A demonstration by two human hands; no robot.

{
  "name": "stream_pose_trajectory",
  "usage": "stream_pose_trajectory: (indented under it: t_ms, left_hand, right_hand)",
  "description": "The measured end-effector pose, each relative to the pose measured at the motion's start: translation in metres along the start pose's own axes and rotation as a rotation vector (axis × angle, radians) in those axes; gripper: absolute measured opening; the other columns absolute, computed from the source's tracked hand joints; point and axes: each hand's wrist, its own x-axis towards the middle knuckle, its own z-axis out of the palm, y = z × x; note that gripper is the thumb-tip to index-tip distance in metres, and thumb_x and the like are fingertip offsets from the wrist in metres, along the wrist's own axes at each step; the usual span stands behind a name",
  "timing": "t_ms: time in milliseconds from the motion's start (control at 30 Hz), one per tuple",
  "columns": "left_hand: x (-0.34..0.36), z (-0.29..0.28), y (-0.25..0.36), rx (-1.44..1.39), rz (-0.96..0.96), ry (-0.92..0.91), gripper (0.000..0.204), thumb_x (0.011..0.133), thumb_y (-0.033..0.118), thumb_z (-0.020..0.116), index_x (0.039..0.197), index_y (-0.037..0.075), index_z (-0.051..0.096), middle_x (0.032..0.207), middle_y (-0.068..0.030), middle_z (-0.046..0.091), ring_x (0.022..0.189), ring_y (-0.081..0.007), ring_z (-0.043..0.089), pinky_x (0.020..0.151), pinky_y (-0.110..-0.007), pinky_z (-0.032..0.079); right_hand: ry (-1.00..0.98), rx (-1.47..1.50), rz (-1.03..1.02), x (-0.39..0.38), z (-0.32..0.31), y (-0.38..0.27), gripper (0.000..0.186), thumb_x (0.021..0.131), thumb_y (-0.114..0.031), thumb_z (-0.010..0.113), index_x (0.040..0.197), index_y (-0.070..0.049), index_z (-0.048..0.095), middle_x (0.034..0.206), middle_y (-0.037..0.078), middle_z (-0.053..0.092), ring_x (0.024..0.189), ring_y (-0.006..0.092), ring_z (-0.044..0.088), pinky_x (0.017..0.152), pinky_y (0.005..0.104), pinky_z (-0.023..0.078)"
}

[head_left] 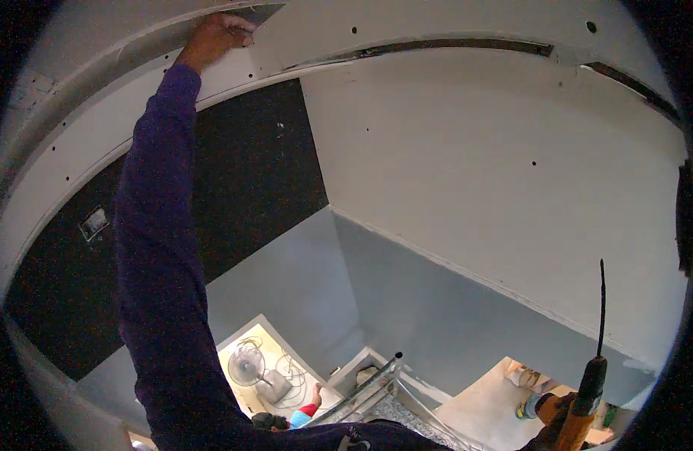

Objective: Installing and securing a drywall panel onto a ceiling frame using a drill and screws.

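Observation:
My left hand is raised to a recessed opening in the white ceiling panel at the top, its fingers bent at the edge; whatever they hold is hard to make out. My purple-sleeved arm stretches up to it. At lower right my right hand grips an orange and black power drill, its long thin bit pointing upward. A narrow dark slot runs along the ceiling to the right of my left hand, with small holes in the panel around it.
A black wall section meets white and grey-blue walls. Below are a metal railing, a pale ledge or landing with a fan and cables, a person's red-cuffed arm, and a lower floor with scattered items.

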Motion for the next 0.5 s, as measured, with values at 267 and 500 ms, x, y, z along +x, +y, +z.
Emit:
stream_pose_trajectory:
  t_ms: [267, 500]
  left_hand:
    - [0.002, -0.006, -0.033, 0.45, 0.334, 0.151, 0.034, 0.086, 0.029, 0.069, 0.111, 0.006, 0.071, 0.106, -0.0161, 0.069, 0.092, -0.0312, 0.065, 0.089, -0.037, 0.05]
    - [-0.016, 0.029, -0.006, 0.401, 0.232, 0.132, 0.032, 0.095, 0.029, 0.062, 0.119, 0.009, 0.068, 0.117, -0.0168, 0.068, 0.105, -0.0342, 0.065, 0.095, -0.041, 0.048]
  right_hand:
    - [0.8, -1.756, 0.489, 0.029, 0.125, 0.013, 0.05, 0.106, -0.03, 0.041, 0.149, -0.005, 0.033, 0.144, 0.009, 0.047, 0.136, 0.0174, 0.038, 0.116, 0.0331, 0.024]
    - [-0.303, -3.76, 0.837, -0.015, 0.051, -0.066, 0.047, 0.106, -0.025, 0.04, 0.146, -0.003, 0.033, 0.141, 0.013, 0.047, 0.134, 0.0218, 0.039, 0.117, 0.0353, 0.024]
